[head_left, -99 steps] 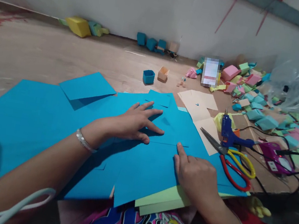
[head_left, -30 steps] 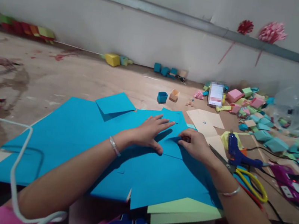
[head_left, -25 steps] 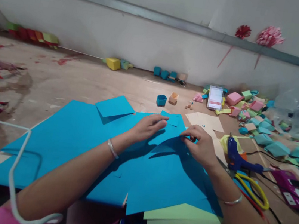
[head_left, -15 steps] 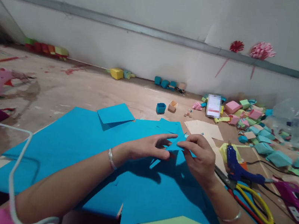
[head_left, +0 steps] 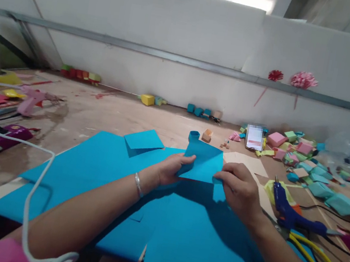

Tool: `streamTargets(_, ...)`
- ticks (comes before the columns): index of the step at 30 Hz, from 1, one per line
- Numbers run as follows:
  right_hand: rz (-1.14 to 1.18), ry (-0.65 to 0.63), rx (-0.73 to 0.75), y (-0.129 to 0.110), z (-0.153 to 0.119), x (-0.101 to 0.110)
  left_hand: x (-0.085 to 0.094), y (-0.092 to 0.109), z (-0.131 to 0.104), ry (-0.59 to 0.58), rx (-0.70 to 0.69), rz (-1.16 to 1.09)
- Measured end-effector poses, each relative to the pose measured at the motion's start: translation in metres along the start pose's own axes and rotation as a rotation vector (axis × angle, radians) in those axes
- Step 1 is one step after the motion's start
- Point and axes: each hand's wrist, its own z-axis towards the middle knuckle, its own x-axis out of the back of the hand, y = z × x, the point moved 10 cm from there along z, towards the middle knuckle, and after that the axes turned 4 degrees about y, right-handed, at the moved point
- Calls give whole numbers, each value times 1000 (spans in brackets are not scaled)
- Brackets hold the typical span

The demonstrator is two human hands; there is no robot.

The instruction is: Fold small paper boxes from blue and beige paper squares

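A blue square of paper (head_left: pixel 205 162) is raised over the larger blue sheets (head_left: pixel 185 234). My left hand (head_left: pixel 172 168) grips its left edge, thumb on top and fingers beneath. At the lower right corner, my right hand (head_left: pixel 240 192) has its fingertips closed on a bit of blue paper (head_left: pixel 218 181). Whether that bit is the square's own corner or a separate piece, I cannot tell. Just behind the square stands a small blue paper box (head_left: pixel 194 136), and a peach paper box (head_left: pixel 207 135) is beside it.
To the right lie a blue glue gun (head_left: pixel 292 209), scissors with yellow handles (head_left: pixel 320 260) and a heap of folded paper boxes (head_left: pixel 320 176). A pink glue gun (head_left: pixel 32 99) is on the left. One white cable (head_left: pixel 31 188) crosses near my left forearm. A folded blue sheet (head_left: pixel 144 140) lies behind.
The blue paper between my hands was small and creased before; now a flat square is held there. My left fingers have closed from a spread pose. The camera view has tilted up.
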Motion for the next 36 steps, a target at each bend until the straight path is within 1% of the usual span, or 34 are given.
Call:
streamTargets(3,0,3,-16,7,0,0,3,3,3,34,-13,3)
streamTargets(8,50,-2,-48,14,-1,0,-7,6,-1,-6,-23,19)
streamTargets(12,14,1,-87,21,1,4,1,10,5,50,-89,29)
streamTargets(14,-12,-6,-127,29,1,4,5,8,9,71,-93,47)
streamTargets(17,-4,-53,-183,39,-1,-3,8,4,13,80,-82,83)
streamTargets(20,-2,-126,-202,44,-5,-13,9,2,15,95,-62,134)
streamTargets(23,5,-143,-174,46,-7,-18,10,0,17,116,-41,181)
streamTargets(27,50,-98,-98,46,-10,-19,14,-2,19,160,-26,239)
streamTargets(31,100,-80,-76,49,-12,-21,15,-2,18,193,-15,253)
streamTargets(36,103,-81,-76,49,-13,-20,14,-2,16,200,-11,257)
